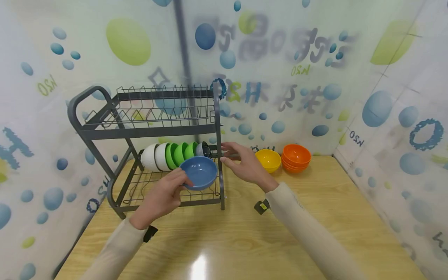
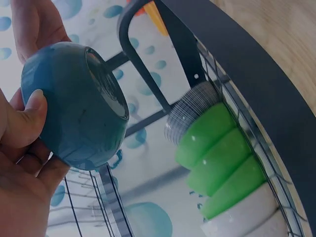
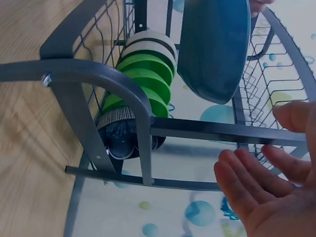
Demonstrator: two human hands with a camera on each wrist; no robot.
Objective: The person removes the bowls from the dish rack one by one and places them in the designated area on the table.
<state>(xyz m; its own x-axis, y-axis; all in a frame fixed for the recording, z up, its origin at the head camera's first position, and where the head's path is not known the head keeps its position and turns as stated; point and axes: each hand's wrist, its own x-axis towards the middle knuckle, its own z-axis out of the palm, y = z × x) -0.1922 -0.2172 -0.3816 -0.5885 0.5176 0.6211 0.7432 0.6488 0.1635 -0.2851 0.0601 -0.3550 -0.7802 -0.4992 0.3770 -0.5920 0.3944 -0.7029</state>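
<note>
My left hand (image 1: 161,197) pinches a blue bowl (image 1: 199,173) by its left rim, holding it in front of the lower tier of a dark grey two-tier dish rack (image 1: 150,134). In the left wrist view the thumb lies against the bowl's outer wall, and the round foot faces the stacked bowls. Beside the rack's right post is my right hand (image 1: 245,163), fingers extended and holding nothing. On the lower tier, white bowls (image 1: 149,157), green bowls (image 1: 180,153) and a dark striped bowl (image 2: 192,111) stand on edge in a row.
Right of the rack on the wooden table (image 1: 245,241) sit a yellow bowl (image 1: 268,160) and a stack of orange bowls (image 1: 296,157). The rack's wire upper tier (image 1: 157,109) stands above the held bowl. A patterned curtain (image 1: 280,77) hangs behind.
</note>
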